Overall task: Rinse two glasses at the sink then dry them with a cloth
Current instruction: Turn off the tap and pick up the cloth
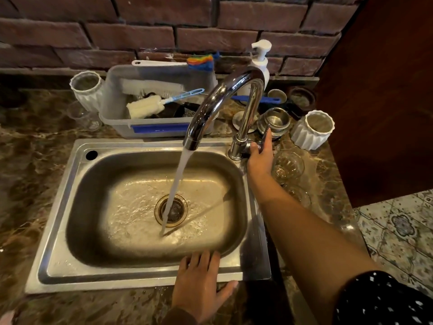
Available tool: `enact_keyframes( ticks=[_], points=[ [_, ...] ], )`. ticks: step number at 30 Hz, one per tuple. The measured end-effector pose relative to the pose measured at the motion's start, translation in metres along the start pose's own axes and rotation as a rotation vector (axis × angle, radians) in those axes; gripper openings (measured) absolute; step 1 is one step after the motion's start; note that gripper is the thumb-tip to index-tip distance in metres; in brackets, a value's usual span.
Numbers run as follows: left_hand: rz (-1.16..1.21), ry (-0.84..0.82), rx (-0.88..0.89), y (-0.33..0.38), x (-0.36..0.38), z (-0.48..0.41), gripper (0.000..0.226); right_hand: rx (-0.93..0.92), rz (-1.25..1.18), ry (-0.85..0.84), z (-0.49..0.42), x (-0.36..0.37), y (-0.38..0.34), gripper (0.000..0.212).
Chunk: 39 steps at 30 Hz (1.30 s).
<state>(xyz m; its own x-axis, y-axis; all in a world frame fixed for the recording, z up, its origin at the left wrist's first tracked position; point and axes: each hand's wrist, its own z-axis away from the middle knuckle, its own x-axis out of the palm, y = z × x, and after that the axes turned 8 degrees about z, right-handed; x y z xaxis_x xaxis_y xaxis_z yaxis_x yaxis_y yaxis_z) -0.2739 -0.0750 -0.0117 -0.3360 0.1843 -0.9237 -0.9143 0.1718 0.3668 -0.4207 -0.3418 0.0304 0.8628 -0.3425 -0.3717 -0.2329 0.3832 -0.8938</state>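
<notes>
Right grip (260,154) on one tap (230,90) (lever (266,131))

A home kitchen: a steel sink (54,219) with a running tap (225,95) is set in a marbled stone worktop (28,160) against a brick wall (140,31). Behind it stand a tub (112,106) of washing-up brushes, a soap pump bottle (261,57) and steel cups (277,118). The floor tiles (398,226) are patterned.

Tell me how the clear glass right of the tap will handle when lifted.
The clear glass looks thin-walled, so probably light and fragile. With water running and the right hand gripping the tap lever, a wet grip may find it slippery. Standing upright on the counter, it seems unlikely to roll.
</notes>
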Motion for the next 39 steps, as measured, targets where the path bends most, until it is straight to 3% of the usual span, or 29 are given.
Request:
enact_keyframes(
  ticks=[12, 26, 35, 39],
  points=[
    [-0.092, -0.01, 0.01, 0.001, 0.004, 0.0, 0.074, -0.1, -0.021, -0.051, -0.006, 0.0, 0.008, 0.058],
    [-0.059, 0.025, 0.039, -0.002, 0.009, -0.001, 0.07, -0.03, 0.048, -0.029, -0.011, 0.006, 0.0, 0.062],
    [-0.039, -0.048, 0.005, 0.003, -0.003, 0.004, 0.066, -0.024, 0.141, -0.194, 0.068, -0.021, 0.008, 0.086],
    [-0.003, -0.231, -0.042, 0.007, -0.018, 0.002, 0.071, -0.095, 0.184, -0.344, 0.123, -0.041, 0.016, 0.08]
  ],
)
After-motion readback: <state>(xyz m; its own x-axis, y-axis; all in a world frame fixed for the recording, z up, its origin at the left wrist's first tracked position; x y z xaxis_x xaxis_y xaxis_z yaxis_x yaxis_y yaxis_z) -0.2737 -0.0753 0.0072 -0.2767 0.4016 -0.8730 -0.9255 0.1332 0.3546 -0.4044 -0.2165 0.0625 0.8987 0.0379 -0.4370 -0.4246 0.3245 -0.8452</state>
